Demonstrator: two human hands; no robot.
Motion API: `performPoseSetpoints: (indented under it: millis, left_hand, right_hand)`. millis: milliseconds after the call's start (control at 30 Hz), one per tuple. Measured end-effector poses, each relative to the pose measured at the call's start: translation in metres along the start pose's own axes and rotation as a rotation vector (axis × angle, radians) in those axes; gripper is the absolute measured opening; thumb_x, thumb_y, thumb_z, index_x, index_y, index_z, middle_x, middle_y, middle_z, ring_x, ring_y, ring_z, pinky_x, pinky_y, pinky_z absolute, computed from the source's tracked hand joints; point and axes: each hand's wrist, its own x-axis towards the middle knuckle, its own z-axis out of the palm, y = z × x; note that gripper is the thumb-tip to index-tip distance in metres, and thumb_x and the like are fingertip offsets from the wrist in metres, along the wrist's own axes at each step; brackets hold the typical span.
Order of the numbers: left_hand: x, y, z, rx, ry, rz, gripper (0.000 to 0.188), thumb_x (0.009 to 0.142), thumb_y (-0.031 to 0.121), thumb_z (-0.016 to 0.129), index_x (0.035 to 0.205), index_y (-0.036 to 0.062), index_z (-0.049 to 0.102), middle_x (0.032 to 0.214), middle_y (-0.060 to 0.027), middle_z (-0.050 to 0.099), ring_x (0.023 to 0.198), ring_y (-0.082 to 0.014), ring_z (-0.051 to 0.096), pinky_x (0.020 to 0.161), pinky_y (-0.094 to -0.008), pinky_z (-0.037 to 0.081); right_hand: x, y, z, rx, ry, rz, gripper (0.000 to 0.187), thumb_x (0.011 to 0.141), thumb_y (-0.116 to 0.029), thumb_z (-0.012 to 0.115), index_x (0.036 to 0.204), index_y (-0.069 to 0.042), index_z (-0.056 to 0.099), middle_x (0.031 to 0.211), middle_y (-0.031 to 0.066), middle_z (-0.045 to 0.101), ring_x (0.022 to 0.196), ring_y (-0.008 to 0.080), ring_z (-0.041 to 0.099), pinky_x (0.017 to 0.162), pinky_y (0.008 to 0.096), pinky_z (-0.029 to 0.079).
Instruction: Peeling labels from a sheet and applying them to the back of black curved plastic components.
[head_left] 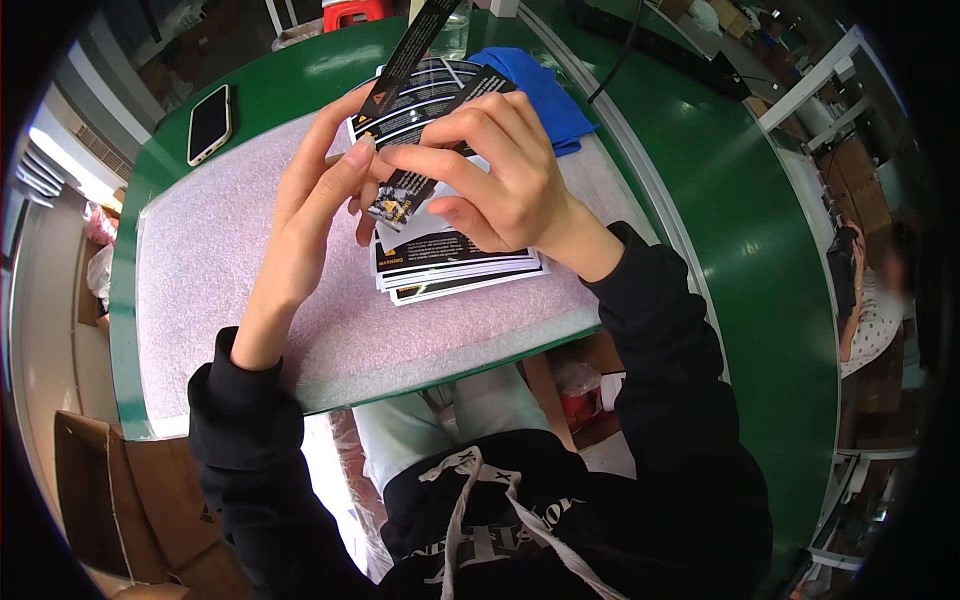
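My left hand (318, 195) pinches a long black printed label strip (412, 52) that slants up past the far table edge. A second black label strip (405, 195), with a small orange triangle, crosses beneath my right fingers, its lower end near my left fingertips. My right hand (505, 170) hovers over it with fingers bent and apart. Its index fingertip meets my left thumb, while its thumb stands away. Below both hands lies a stack of black-and-white label sheets (460, 262), with more sheets (425, 85) showing behind, partly covered by my fingers.
A pale pink foam mat (220, 270) lies on the green table (755, 330). A phone (210, 124) rests at its far left, a blue cloth (545, 100) at its far right. A clear container (453, 35) stands beyond. Cardboard boxes (130, 490) sit lower left; another person (868, 310) appears far right.
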Motion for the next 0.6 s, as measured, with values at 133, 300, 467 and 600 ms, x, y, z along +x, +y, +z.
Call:
performPoseSetpoints:
  millis: [133,300,467,600]
  left_hand:
    - [-0.0017,-0.0022,0.0016,0.16,0.083,0.095,0.045,0.096,0.027,0.043,0.136,0.0064,0.043,0.067,-0.0015,0.056,0.052,-0.0048,0.044,0.044,-0.0199,0.032]
    - [-0.0052,-0.0016,0.0,0.388,0.141,0.128,0.045,0.096,0.03,0.04,0.135,0.0086,0.046,0.066,-0.0008,0.058,0.052,-0.0052,0.043,0.045,-0.0208,0.031]
    - [-0.006,-0.0035,0.0021,0.382,0.146,0.176,0.048,0.097,0.035,0.037,0.136,0.0083,0.045,0.065,-0.0008,0.057,0.054,-0.0067,0.045,0.048,-0.0225,0.033]
    - [-0.0054,-0.0061,0.0023,0.39,0.167,0.19,0.049,0.097,0.036,0.036,0.136,0.0086,0.044,0.064,-0.0008,0.056,0.055,-0.0073,0.046,0.05,-0.0225,0.033]
  right_hand:
    - [-0.0032,0.0004,0.0023,-0.03,0.007,0.04,0.021,0.07,-0.019,0.071,0.091,-0.015,0.07,0.088,-0.0008,0.06,0.079,0.0203,0.053,0.073,0.0334,0.037]
    - [-0.0042,-0.0044,0.0077,-0.078,-0.016,0.087,0.021,0.065,-0.021,0.076,0.084,-0.017,0.069,0.095,-0.0033,0.06,0.089,0.0189,0.053,0.083,0.0354,0.033]
    - [-0.0044,-0.0049,0.0098,-0.155,-0.03,0.046,0.018,0.065,-0.021,0.077,0.081,-0.017,0.069,0.098,-0.0048,0.06,0.094,0.0176,0.053,0.087,0.037,0.029]
    - [-0.0056,-0.0062,0.0097,-0.212,-0.018,0.005,0.019,0.065,-0.022,0.078,0.083,-0.018,0.07,0.098,-0.0058,0.06,0.094,0.0167,0.053,0.086,0.0372,0.029]
